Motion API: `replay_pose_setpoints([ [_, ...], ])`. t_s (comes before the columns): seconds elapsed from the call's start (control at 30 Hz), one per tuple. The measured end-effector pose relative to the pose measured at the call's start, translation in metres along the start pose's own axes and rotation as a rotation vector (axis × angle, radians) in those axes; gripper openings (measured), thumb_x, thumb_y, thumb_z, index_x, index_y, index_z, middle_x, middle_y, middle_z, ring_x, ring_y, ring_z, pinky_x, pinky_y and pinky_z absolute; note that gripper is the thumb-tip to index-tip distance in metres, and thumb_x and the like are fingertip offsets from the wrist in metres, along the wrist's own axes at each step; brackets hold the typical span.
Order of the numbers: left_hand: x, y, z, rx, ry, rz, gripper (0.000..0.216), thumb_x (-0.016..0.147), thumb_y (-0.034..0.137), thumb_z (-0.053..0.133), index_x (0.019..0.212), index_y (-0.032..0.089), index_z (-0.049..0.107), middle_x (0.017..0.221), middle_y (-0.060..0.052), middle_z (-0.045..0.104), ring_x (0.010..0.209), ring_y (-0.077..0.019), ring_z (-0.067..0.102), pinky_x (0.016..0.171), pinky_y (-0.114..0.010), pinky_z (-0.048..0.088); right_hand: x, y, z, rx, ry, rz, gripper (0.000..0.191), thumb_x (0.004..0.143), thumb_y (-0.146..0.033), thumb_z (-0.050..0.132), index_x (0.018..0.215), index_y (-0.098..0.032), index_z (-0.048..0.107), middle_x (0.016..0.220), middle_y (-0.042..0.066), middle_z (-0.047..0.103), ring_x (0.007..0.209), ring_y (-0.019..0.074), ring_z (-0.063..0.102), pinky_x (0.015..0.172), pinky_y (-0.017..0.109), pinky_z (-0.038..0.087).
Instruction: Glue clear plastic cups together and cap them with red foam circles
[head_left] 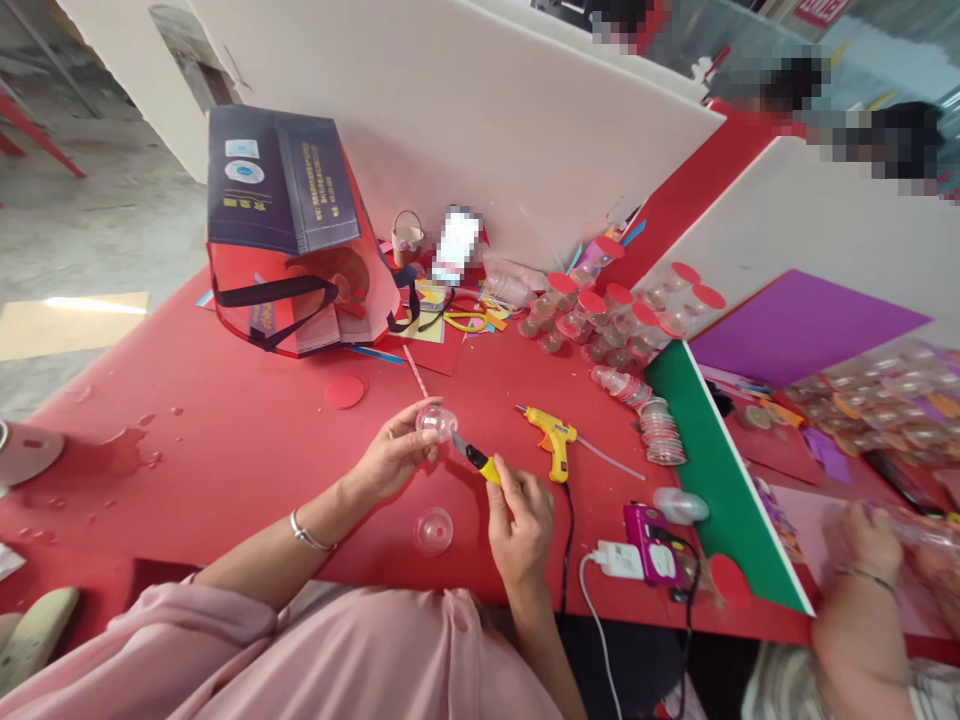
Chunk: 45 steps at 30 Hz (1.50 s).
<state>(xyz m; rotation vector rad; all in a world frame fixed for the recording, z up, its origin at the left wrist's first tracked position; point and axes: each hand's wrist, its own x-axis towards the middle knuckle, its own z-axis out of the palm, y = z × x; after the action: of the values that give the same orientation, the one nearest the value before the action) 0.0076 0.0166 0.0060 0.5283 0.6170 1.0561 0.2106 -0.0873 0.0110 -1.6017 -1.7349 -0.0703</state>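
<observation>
Between the thumb and fingers of my left hand point(401, 450) is a small clear plastic dome lid point(436, 422). My right hand point(521, 510) grips a yellow and black utility knife point(480, 462), its blade against the right side of the lid. A second clear dome lid point(433, 531) lies on the red table below my hands. A thin striped straw point(415, 370) shows just behind my left fingers; whether they touch it I cannot tell. To the right of my right hand lies a yellow hot glue gun point(553, 440) with a glue stick in its back.
A dark shopping bag point(285, 230) stands at the back left. A red disc point(346, 391), scissors point(466, 320) and several clear cups with red discs point(592, 305) are farther back. A power strip point(652, 545) with cords sits front right. Beyond the green divider point(720, 490), another person's hand point(866, 545) is visible.
</observation>
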Motion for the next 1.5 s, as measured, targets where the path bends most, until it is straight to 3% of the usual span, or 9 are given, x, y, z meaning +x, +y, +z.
replay_pose_setpoints([
  [0.2,0.002,0.002,0.000,0.010,-0.019,0.005,0.047,0.081,0.021,0.082,0.126,0.016,0.068,0.088,-0.007,0.072,0.060,-0.0112,0.061,0.052,-0.022,0.049,0.005,0.001,0.000,-0.145,0.052,-0.063,0.035,0.101,-0.024,0.063,0.136,-0.027,0.066,0.105,0.008,0.072,0.092,0.0204,0.065,0.085,0.037,0.048],
  [0.53,0.000,0.005,0.003,-0.025,0.028,-0.097,0.051,0.077,0.026,0.084,0.124,0.014,0.070,0.095,-0.010,0.073,0.065,-0.0130,0.065,0.052,-0.022,0.050,0.002,0.003,0.001,-0.120,0.052,-0.051,0.038,0.101,-0.023,0.062,0.138,-0.028,0.065,0.105,0.008,0.072,0.092,0.0198,0.066,0.086,0.036,0.048],
  [0.73,0.001,0.007,-0.001,-0.098,0.022,-0.121,0.052,0.075,0.037,0.084,0.118,0.012,0.070,0.085,-0.006,0.071,0.062,-0.0128,0.064,0.053,-0.020,0.051,0.003,0.014,-0.010,-0.196,0.178,0.011,0.041,0.098,-0.022,0.067,0.139,-0.026,0.065,0.104,0.009,0.072,0.094,0.0225,0.067,0.087,0.038,0.048],
  [1.0,0.000,0.008,0.003,-0.045,0.029,-0.128,0.045,0.081,0.034,0.081,0.119,0.012,0.072,0.098,-0.009,0.072,0.067,-0.0124,0.066,0.053,-0.020,0.052,0.005,-0.008,0.000,-0.008,0.022,-0.043,0.037,0.100,-0.020,0.063,0.137,-0.025,0.066,0.104,0.008,0.072,0.094,0.0200,0.066,0.086,0.036,0.050],
  [1.17,-0.001,0.008,0.003,-0.055,0.019,-0.173,0.049,0.078,0.039,0.083,0.118,0.012,0.073,0.091,-0.007,0.071,0.065,-0.0129,0.066,0.055,-0.020,0.053,0.005,-0.002,0.001,-0.032,0.098,0.006,0.038,0.101,-0.020,0.061,0.139,-0.025,0.064,0.103,0.008,0.073,0.090,0.0195,0.066,0.084,0.036,0.051],
  [1.3,-0.003,0.008,0.006,-0.026,0.010,-0.150,0.045,0.082,0.035,0.080,0.119,0.011,0.073,0.091,-0.009,0.072,0.064,-0.0140,0.066,0.051,-0.021,0.051,0.004,-0.005,0.002,0.019,0.010,-0.008,0.036,0.103,-0.023,0.059,0.138,-0.026,0.065,0.105,0.008,0.073,0.095,0.0192,0.067,0.088,0.036,0.051],
  [1.43,-0.003,0.008,0.006,-0.029,0.006,-0.157,0.048,0.078,0.036,0.083,0.118,0.011,0.073,0.089,-0.009,0.071,0.066,-0.0159,0.068,0.050,-0.022,0.050,0.006,-0.008,0.004,-0.043,0.091,0.067,0.034,0.103,-0.023,0.059,0.136,-0.023,0.067,0.097,0.007,0.073,0.086,0.0182,0.066,0.080,0.033,0.049],
  [1.5,-0.003,0.008,0.005,-0.025,0.007,-0.147,0.047,0.079,0.036,0.082,0.118,0.011,0.073,0.090,-0.009,0.072,0.066,-0.0155,0.068,0.050,-0.022,0.050,0.007,-0.008,0.003,-0.010,0.080,0.033,0.036,0.102,-0.022,0.060,0.137,-0.023,0.066,0.100,0.008,0.073,0.089,0.0186,0.066,0.083,0.034,0.050],
])
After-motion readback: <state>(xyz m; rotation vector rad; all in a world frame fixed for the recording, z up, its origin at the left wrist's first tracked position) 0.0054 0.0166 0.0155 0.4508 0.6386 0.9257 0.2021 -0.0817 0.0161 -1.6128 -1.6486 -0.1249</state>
